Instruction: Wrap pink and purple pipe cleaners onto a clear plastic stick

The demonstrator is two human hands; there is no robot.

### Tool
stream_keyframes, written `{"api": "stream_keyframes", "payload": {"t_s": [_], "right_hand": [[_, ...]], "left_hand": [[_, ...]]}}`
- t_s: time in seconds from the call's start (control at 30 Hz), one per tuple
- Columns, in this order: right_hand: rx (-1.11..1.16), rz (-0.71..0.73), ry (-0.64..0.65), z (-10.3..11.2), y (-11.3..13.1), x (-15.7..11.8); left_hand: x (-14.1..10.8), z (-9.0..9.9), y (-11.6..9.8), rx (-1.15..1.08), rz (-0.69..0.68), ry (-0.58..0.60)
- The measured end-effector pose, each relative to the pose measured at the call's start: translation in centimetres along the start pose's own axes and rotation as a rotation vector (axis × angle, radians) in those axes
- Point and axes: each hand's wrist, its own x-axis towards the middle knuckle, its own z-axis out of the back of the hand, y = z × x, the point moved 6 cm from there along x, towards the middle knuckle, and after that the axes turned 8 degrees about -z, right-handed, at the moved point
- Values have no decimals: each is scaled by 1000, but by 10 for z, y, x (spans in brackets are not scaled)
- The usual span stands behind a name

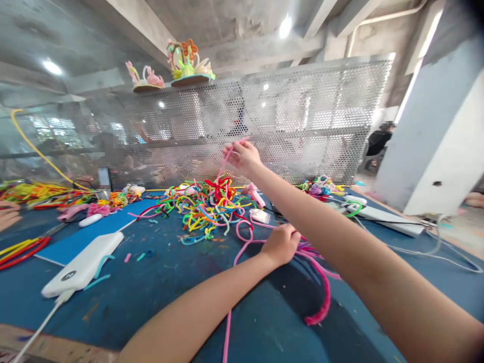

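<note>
My right hand [244,156] is raised over the pile, its fingers pinched on a thin pink pipe cleaner [223,165] that hangs down toward the tangle. Lower on the table, my left hand [282,245] is closed on long pink pipe cleaners [239,254], which loop out to its left and right. A thicker magenta pipe cleaner [325,297] curves down on the right. Behind my hands lies a tangled heap of multicoloured pipe cleaners [204,209]. A pink tool, perhaps a glue gun [254,194], rests beside the heap, partly behind my right forearm.
A white power bank [83,264] with a cable lies on the left, near a blue board [109,227]. Another person's hand [9,216] shows at the left edge. A perforated metal panel [295,126] stands behind the table. White cables [412,249] trail at right.
</note>
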Motion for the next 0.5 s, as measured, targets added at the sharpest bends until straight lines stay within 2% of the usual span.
{"api": "stream_keyframes", "payload": {"t_s": [0.07, 0.17, 0.23, 0.3, 0.37, 0.4, 0.47, 0.5], "right_hand": [[44, 62, -84, 22, 30, 0], [-207, 302, -231, 60, 85, -13], [-450, 497, -259, 83, 122, -31], [-604, 594, -319, 113, 147, -54], [-654, 545, -416, 149, 154, -77], [-645, 464, -475, 168, 149, -89], [-656, 352, -493, 194, 128, -114], [-640, 259, -474, 204, 110, -127]], "left_hand": [[1, 10, 6, -83, 96, -158], [1, 21, 18, -243, 180, -345], [2, 24, 27, -371, 213, -411], [3, 25, 32, -501, 225, -431], [4, 25, 31, -610, 214, -417], [4, 23, 29, -659, 210, -397], [5, 19, 22, -771, 214, -331], [5, 15, 18, -836, 223, -294]]}}
